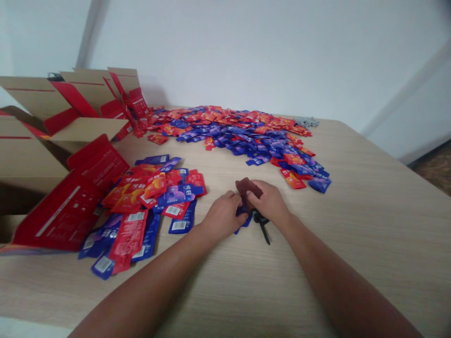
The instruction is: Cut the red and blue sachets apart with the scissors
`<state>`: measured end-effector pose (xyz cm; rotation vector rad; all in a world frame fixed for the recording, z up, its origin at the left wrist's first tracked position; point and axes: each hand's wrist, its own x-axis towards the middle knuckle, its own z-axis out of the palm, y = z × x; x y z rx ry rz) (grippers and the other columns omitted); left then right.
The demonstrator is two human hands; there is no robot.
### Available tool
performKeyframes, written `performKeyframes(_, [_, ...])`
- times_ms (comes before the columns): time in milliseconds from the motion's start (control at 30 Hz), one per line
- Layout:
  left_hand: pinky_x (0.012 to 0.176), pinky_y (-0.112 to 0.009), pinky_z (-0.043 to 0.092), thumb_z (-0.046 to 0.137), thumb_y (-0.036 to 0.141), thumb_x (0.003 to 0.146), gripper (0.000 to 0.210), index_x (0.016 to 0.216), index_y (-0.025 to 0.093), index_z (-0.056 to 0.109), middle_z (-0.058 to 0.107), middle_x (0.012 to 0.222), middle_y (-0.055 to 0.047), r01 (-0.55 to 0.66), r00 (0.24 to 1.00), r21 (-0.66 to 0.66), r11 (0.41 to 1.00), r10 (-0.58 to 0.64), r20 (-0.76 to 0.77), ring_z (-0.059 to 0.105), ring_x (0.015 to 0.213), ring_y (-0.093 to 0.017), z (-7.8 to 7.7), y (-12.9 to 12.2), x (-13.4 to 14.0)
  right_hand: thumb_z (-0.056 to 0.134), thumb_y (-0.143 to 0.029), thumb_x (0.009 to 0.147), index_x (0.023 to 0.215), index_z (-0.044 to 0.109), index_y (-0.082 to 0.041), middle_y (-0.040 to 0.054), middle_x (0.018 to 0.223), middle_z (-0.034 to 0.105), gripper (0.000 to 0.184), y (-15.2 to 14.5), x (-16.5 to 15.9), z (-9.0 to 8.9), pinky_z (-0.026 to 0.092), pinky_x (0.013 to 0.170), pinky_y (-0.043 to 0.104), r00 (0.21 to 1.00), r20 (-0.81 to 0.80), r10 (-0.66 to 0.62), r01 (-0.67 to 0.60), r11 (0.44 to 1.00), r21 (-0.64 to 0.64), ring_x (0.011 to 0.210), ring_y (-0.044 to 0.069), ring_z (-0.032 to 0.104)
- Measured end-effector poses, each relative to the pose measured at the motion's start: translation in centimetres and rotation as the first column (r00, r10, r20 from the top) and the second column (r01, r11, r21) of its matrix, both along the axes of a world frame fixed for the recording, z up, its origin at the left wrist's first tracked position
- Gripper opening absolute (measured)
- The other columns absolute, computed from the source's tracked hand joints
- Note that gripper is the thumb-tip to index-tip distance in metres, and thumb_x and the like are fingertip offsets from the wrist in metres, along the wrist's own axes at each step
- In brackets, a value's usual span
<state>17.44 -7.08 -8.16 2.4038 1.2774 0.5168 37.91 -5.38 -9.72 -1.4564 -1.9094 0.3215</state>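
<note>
Near the middle of the table, my left hand (221, 213) pinches a blue sachet (244, 228), most of it hidden under the fingers. Close against it, my right hand (270, 202) is closed around a flat brown leather-like key holder (243, 186), thumb on top. From below that hand a black key (264, 231) sticks out toward me. The two hands nearly meet over the sachet. Left of my left hand lies a loose heap of red-orange and blue-purple sachets (139, 192), several with barcodes facing up.
Along the back of the table spreads a long pile of red and blue sachets (225, 131). Open cardboard boxes with red printed flaps (70, 211) stand at the left. A small grey bundle (307, 122) lies at the pile's right end. A white wall (260, 56) rises behind.
</note>
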Motion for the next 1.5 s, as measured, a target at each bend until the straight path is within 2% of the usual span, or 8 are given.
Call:
performKeyframes(133, [0.083,-0.037,0.053,0.074,0.034,0.087,0.020,0.099,0.021,0.065,0.066,0.105,-0.007,-0.001,1.000,-0.019,1.000,0.000,-0.025,0.066,0.094,-0.025,0.22,0.06,-0.02,0.063,-0.029,0.091,0.115,0.076,-0.024,0.0044,0.101,0.079,0.028,0.17,0.33,-0.17,0.049,0.079,0.034,0.997,0.005,-0.076,0.076,0.997,0.005,0.090,0.025,0.070])
performKeyframes(567, [0.085,-0.038,0.055,0.074,0.035,0.088,0.022,0.103,0.020,0.066,0.065,0.107,-0.008,0.016,0.999,0.010,1.000,-0.016,-0.038,0.066,0.093,-0.024,0.08,0.13,0.25,0.064,-0.029,0.089,0.116,0.077,-0.023,0.0045,0.102,0.081,0.031,0.10,0.57,-0.03,0.052,0.080,0.037,0.998,-0.025,-0.058,0.058,0.998,0.004,0.089,0.026,0.072])
performKeyframes(667, [0.085,-0.038,0.055,0.074,0.032,0.088,0.021,0.103,0.020,0.066,0.066,0.108,-0.008,0.022,0.999,0.002,1.000,-0.022,-0.026,0.066,0.093,-0.024,0.09,0.16,0.28,0.064,-0.028,0.088,0.117,0.077,-0.024,0.0043,0.104,0.081,0.031,-0.01,0.53,0.05,0.053,0.082,0.037,0.999,-0.034,-0.001,0.001,1.000,0.009,0.091,0.026,0.073])
performKeyframes(800, [0.087,-0.039,0.056,0.074,0.032,0.089,0.015,0.093,0.020,0.064,0.068,0.110,-0.009,0.039,0.999,0.025,0.999,-0.039,0.009,0.067,0.101,-0.026,-0.07,0.21,0.38,0.064,-0.026,0.087,0.118,0.076,-0.023,0.0054,0.109,0.080,0.033,-0.41,0.24,0.38,0.053,0.086,0.037,0.993,-0.002,0.115,-0.115,0.993,0.012,0.095,0.025,0.072])
performKeyframes(900, [0.087,-0.039,0.056,0.074,0.032,0.089,0.015,0.090,0.021,0.064,0.068,0.112,-0.009,0.040,0.999,0.039,0.998,-0.041,0.026,0.066,0.103,-0.026,-0.23,0.22,0.43,0.063,-0.026,0.088,0.118,0.076,-0.022,0.0059,0.111,0.079,0.033,-0.59,0.05,0.57,0.052,0.086,0.037,0.990,0.010,0.140,-0.140,0.990,0.016,0.097,0.025,0.072])
performKeyframes(1000, [0.088,-0.040,0.056,0.074,0.031,0.088,0.015,0.093,0.021,0.064,0.068,0.109,-0.009,0.032,0.999,0.036,0.999,-0.033,0.017,0.067,0.101,-0.026,-0.17,0.18,0.41,0.063,-0.026,0.088,0.114,0.077,-0.022,0.0049,0.105,0.079,0.029,-0.52,-0.02,0.57,0.052,0.082,0.036,0.995,0.011,0.102,-0.102,0.995,0.006,0.092,0.024,0.071])
performKeyframes(1267, [0.087,-0.040,0.056,0.073,0.035,0.088,0.023,0.103,0.020,0.064,0.065,0.107,-0.008,0.040,0.999,0.009,0.999,-0.040,-0.035,0.067,0.096,-0.026,0.23,0.18,0.16,0.064,-0.033,0.091,0.112,0.077,-0.024,0.0051,0.099,0.080,0.026,-0.13,0.56,0.29,0.050,0.076,0.036,0.987,0.064,-0.150,0.150,0.989,-0.003,0.087,0.026,0.071])
performKeyframes(1500, [0.094,-0.041,0.055,0.072,0.037,0.089,0.025,0.106,0.021,0.065,0.067,0.111,-0.009,0.029,0.999,-0.003,1.000,-0.029,-0.044,0.068,0.105,-0.028,0.32,0.06,0.20,0.062,-0.034,0.091,0.114,0.076,-0.024,0.0061,0.101,0.080,0.029,0.10,0.86,-0.02,0.051,0.079,0.037,0.988,0.051,-0.145,0.146,0.989,-0.019,0.088,0.026,0.071])
